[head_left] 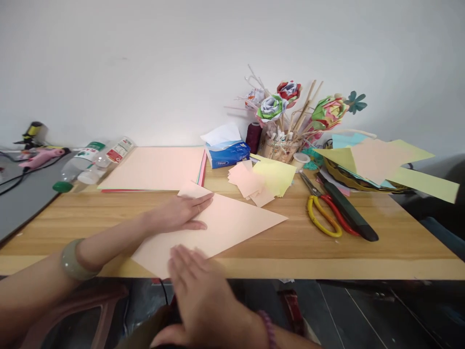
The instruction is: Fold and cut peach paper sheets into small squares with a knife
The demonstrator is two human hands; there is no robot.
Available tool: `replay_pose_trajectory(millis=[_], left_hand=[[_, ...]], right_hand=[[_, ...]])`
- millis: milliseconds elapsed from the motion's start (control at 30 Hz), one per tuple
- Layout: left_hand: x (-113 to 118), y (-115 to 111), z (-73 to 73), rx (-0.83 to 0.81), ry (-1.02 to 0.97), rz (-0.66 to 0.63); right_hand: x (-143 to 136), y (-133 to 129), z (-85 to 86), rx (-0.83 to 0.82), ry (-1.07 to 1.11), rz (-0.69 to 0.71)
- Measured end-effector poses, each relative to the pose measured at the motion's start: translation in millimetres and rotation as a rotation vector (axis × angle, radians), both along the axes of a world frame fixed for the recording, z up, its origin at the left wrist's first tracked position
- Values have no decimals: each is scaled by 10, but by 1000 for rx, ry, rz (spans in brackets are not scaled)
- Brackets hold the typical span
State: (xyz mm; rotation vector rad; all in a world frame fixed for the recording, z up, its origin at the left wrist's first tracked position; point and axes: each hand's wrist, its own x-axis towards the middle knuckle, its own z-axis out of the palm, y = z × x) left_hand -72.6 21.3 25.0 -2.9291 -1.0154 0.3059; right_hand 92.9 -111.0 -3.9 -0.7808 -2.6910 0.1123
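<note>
A pale pink sheet of paper [232, 225] lies folded on the wooden table, with one sharp corner pointing right. My left hand [181, 213] rests flat on the sheet's left part, fingers stretched out and pointing right. Over the near edge of the paper is my right hand [198, 286], slightly blurred, its fingers extended and laid against the fold. Neither hand grips anything. Just beyond the paper are small pink paper squares [249, 179] and yellow paper squares [278, 174].
A stack of coloured paper [156, 167], two plastic bottles [82, 162] and a tissue pack [228, 154] stand along the wall. Yellow-and-red scissors [323, 218] and a dark green cutter [348, 208] lie right. Behind are paper flowers [272, 107], a scrap-filled basket [348, 177] and glue gun [43, 157].
</note>
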Motion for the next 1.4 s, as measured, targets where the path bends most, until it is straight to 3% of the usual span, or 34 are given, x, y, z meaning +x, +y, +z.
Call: replay_pose_trajectory(millis=[133, 233, 433, 500, 600, 667, 800, 900, 933, 1067, 1200, 1300, 1400], left_hand=[[1, -7, 19, -2, -11, 7], [-3, -4, 15, -4, -21, 18], [-22, 19, -20, -5, -24, 0], [-19, 16, -28, -19, -18, 9], [-13, 13, -34, -51, -27, 19], [-28, 19, -17, -79, -62, 27], [-103, -46, 102, -114, -209, 172], [-41, -332, 165, 69, -373, 354], [37, -483, 150, 159, -426, 323], [585, -1141, -119, 332, -477, 16], [1012, -1413, -473, 377, -393, 17], [1016, -1390, -607, 407, -388, -2], [852, -1384, -637, 481, -443, 22]], right_hand=[[-429, -55, 39, 75, -38, 101], [-391, -60, -3, 142, 27, 119], [431, -16, -107, 30, -2, -72], [798, 38, -95, 42, -39, -139], [1318, 133, -67, 147, -115, -426], [1558, 176, -56, 208, -193, -488], [1684, 181, -54, 227, -238, -535], [1601, 124, -50, 233, -233, -568], [1557, 92, -47, 242, -230, -577], [1314, -78, -55, 310, -189, -591], [1139, -186, -126, 348, -165, -484], [1186, -190, -168, 335, -170, -500], [1293, -177, -169, 323, -160, -543]])
